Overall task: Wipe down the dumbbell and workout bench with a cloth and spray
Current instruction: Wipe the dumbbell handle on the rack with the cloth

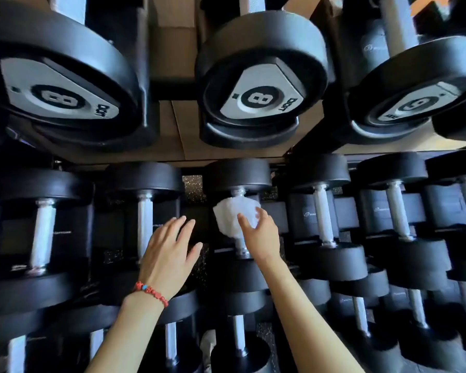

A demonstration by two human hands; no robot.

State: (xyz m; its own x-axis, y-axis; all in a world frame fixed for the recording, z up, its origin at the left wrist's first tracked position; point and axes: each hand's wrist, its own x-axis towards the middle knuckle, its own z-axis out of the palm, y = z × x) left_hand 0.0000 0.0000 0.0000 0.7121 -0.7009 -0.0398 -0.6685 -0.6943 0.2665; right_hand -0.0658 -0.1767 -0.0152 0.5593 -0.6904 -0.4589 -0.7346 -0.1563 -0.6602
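At nine o'clock, a black dumbbell rack [0, 238] carrying rows of round-headed dumbbells with bright metal handles. At eleven o'clock, hanging over the upper tier, a large dumbbell end marked 8 [57, 95]; at twelve o'clock a second end marked 8 [261, 92]; at two o'clock a third end [414, 100], number reading as 6 or 9, hard to tell which. At seven o'clock, left hand [170, 254] with a red bead bracelet [150, 292] on the wrist, fingers straight and spread, gripping nothing, reaching over the middle tier just beside the handle of one dumbbell. Just right of centre, crumpled white cloth [233, 214] wrapped on the handle of the middle dumbbell [238, 175], which lies on the middle tier. Right hand [258, 232] pressed on the cloth, thumb and fingers curled round it. At three o'clock, more dumbbells [320, 211] side by side on the same tier.
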